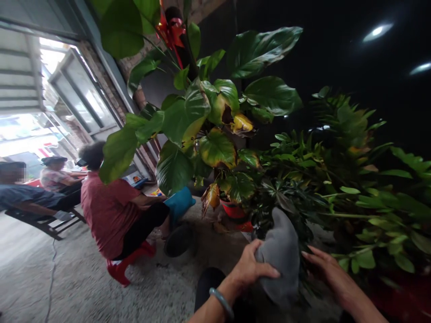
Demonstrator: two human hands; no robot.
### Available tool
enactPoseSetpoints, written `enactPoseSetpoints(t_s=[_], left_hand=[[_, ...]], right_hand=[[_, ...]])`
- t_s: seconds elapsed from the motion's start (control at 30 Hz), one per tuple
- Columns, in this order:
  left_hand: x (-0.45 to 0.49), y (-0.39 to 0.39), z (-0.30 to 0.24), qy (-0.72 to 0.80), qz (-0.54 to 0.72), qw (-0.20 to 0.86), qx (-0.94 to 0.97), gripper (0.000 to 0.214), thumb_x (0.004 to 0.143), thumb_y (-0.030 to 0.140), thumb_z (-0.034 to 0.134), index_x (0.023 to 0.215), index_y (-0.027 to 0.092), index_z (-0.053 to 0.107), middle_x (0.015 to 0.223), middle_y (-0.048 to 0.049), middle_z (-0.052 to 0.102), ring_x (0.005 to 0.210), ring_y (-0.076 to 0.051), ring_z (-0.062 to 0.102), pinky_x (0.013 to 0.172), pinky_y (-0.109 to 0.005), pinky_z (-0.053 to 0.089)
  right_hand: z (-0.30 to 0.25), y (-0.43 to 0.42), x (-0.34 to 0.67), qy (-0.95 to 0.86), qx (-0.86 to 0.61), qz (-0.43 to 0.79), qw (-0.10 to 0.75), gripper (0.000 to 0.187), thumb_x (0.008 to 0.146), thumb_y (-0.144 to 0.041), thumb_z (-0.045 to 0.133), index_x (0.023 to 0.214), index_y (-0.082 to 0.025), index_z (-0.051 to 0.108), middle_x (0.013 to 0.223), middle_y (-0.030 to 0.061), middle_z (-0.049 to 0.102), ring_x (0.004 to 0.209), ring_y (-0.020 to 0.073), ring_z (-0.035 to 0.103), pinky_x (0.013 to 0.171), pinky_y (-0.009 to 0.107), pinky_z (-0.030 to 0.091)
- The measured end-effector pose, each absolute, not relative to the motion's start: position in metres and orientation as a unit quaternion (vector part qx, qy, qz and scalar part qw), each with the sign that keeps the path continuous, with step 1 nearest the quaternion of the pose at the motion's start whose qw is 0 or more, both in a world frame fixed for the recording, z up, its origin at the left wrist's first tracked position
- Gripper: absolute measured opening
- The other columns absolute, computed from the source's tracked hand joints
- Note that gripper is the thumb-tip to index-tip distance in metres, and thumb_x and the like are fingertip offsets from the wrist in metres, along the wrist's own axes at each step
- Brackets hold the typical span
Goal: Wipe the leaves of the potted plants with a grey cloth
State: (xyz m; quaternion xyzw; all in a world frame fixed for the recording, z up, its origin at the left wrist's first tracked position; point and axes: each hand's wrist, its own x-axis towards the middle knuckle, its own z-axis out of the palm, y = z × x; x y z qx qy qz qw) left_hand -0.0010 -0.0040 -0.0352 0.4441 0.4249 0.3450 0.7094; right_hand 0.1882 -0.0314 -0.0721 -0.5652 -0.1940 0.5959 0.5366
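My left hand, with a bracelet on the wrist, grips a grey, soft, plush-like fabric piece. The thumb lies across its front and the other fingers are at its left side. The piece stands up to a curved, narrow tip. My right hand is just to the right of it, fingers stretched out, close to dark leaves; no held object shows there. Right behind the grey piece is the dark foliage of a low plant.
A large-leaved plant in a red pot rises ahead. Leafy plants crowd the right. A black bucket is on the concrete floor. A person in a red shirt sits on a red stool; others sit farther left.
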Motion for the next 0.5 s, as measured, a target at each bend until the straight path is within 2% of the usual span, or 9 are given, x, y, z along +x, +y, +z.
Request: enactPoseSetpoints(t_s=[0.1, 0.2, 0.3, 0.4, 0.5], left_hand=[[-0.004, -0.018, -0.047, 0.423, 0.328, 0.752, 0.386, 0.055, 0.032, 0.013, 0.074, 0.085, 0.016, 0.057, 0.066, 0.0022, 0.061, 0.065, -0.016, 0.054, 0.058, -0.026, 0.042], [-0.003, -0.02, -0.052, 0.416, 0.371, 0.762, 0.33, 0.065, 0.033, 0.013, 0.072, 0.096, 0.016, 0.057, 0.075, -0.0004, 0.064, 0.073, -0.019, 0.057, 0.063, -0.028, 0.044], [-0.001, -0.019, -0.052, 0.41, 0.381, 0.758, 0.333, 0.068, 0.032, 0.013, 0.074, 0.097, 0.017, 0.057, 0.073, 0.0, 0.064, 0.071, -0.019, 0.057, 0.062, -0.028, 0.045], [-0.004, -0.016, -0.032, 0.373, 0.391, 0.742, 0.398, 0.065, 0.033, 0.014, 0.078, 0.095, 0.018, 0.057, 0.071, 0.0017, 0.062, 0.067, -0.016, 0.055, 0.06, -0.026, 0.044], [-0.007, -0.005, 0.01, 0.331, 0.452, 0.677, 0.478, 0.073, 0.039, 0.018, 0.08, 0.107, 0.018, 0.056, 0.083, -0.0009, 0.063, 0.073, -0.016, 0.056, 0.066, -0.025, 0.045]], right_hand=[[-0.073, -0.031, 0.194, -0.175, -0.595, 0.57, 0.539, 0.042, 0.035, -0.028, 0.077, 0.074, -0.021, 0.062, 0.06, 0.0006, 0.066, 0.057, 0.02, 0.059, 0.048, 0.031, 0.046], [-0.075, -0.029, 0.195, -0.2, -0.583, 0.567, 0.546, 0.037, 0.036, -0.028, 0.075, 0.07, -0.021, 0.063, 0.052, -0.0022, 0.062, 0.047, 0.0171, 0.054, 0.045, 0.03, 0.044], [-0.079, -0.027, 0.194, -0.218, -0.556, 0.583, 0.551, 0.03, 0.035, -0.029, 0.074, 0.061, -0.021, 0.062, 0.047, -0.0031, 0.059, 0.04, 0.0133, 0.048, 0.042, 0.028, 0.041], [-0.083, -0.026, 0.193, -0.25, -0.545, 0.596, 0.534, 0.026, 0.038, -0.032, 0.073, 0.057, -0.021, 0.059, 0.043, -0.0033, 0.055, 0.035, 0.0112, 0.044, 0.038, 0.026, 0.036], [-0.08, -0.028, 0.188, -0.245, -0.556, 0.582, 0.541, 0.026, 0.042, -0.032, 0.072, 0.062, -0.021, 0.059, 0.036, -0.0056, 0.048, 0.035, 0.0109, 0.042, 0.039, 0.025, 0.036]])
